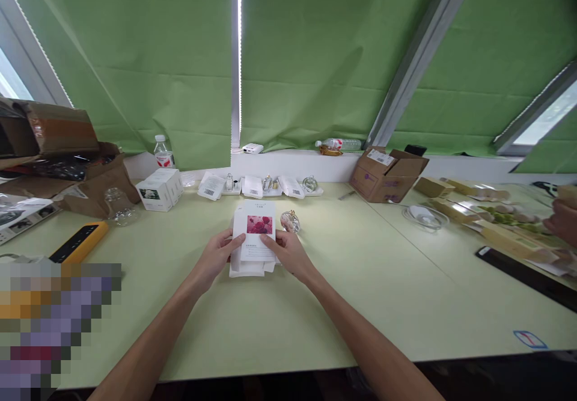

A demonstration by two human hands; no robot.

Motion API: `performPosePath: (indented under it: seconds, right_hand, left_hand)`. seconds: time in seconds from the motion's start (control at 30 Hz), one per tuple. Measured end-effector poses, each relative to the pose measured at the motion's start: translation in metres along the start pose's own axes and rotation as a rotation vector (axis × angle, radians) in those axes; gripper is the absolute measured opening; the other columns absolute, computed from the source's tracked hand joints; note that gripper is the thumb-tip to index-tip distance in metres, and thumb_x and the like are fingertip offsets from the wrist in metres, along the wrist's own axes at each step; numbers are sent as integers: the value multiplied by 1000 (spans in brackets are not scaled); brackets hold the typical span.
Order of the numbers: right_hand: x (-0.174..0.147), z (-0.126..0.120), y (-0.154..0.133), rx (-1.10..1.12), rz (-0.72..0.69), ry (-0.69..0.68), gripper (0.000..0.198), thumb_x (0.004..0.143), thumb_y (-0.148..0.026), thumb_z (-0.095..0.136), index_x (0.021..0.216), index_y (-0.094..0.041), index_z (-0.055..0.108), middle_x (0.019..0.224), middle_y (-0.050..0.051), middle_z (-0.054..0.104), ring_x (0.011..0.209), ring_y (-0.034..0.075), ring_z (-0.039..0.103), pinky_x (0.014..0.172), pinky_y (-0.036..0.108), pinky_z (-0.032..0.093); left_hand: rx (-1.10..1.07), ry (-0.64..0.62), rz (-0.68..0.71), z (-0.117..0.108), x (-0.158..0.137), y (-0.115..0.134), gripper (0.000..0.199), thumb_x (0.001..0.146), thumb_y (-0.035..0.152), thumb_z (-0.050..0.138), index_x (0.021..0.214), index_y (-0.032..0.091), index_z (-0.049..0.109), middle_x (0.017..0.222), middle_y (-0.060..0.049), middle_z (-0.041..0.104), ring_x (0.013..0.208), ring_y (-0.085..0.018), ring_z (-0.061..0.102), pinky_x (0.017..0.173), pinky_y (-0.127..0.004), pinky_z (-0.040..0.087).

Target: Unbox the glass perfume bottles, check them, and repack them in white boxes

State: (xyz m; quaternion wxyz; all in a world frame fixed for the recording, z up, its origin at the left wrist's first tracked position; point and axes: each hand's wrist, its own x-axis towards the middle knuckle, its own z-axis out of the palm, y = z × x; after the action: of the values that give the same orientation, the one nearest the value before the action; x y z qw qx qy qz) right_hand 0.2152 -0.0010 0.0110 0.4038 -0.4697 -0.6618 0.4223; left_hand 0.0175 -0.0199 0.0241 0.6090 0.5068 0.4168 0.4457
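Both my hands hold a white cardboard box (256,251) with a picture of pink roses on its front and flaps at its lower end. My left hand (220,254) grips the left edge, thumb on the front. On the opposite edge my right hand (288,252) grips it the same way, its fingers hidden behind. Just past the right hand, a clear glass bottle (291,221) with a gold-coloured top stands on the table (360,281). Farther back, several small glass bottles sit in white trays, among them a round bottle (310,183), beside white barcoded boxes (252,187).
White boxes (155,192), a glass jar (119,207) and an orange-edged device (83,241) are on the left. At the right are a brown carton (383,175), a coiled white cable (425,216), yellowish boxes (509,238) and another person's hand (563,220).
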Motion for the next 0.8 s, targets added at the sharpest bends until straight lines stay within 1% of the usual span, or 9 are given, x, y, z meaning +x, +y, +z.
performPosePath:
  seconds: [0.27,0.47,0.63,0.8]
  right_hand:
    - [-1,0,0,-6,3,-5,50,78,-64,54,84,-16,67,70,6,65,68,22,61,53,30,47]
    - [-1,-1,-2,59,-9,-52,46,81,-61,53,85,-16,66,78,6,66,72,21,61,58,30,47]
    - [-1,-1,-2,25,-17,-31,44,81,-60,53,74,-17,62,67,3,61,66,19,57,57,30,45]
    - [-2,-1,-2,-5,-8,-19,45,79,-61,53,70,-18,59,62,1,56,60,17,52,56,30,44]
  left_hand:
    - [10,53,17,-2,3,-2,50,74,52,67,111,19,62,111,-11,67,100,-29,63,79,-39,49]
    - [10,81,11,-3,4,-3,49,72,50,69,110,19,61,108,-11,69,98,-29,63,78,-38,49]
    - [21,83,14,-3,3,-2,43,74,48,69,105,19,62,106,-10,69,95,-27,64,76,-36,48]
    - [30,99,5,-4,4,-3,40,71,46,71,99,19,63,100,-9,71,87,-26,65,70,-33,47]
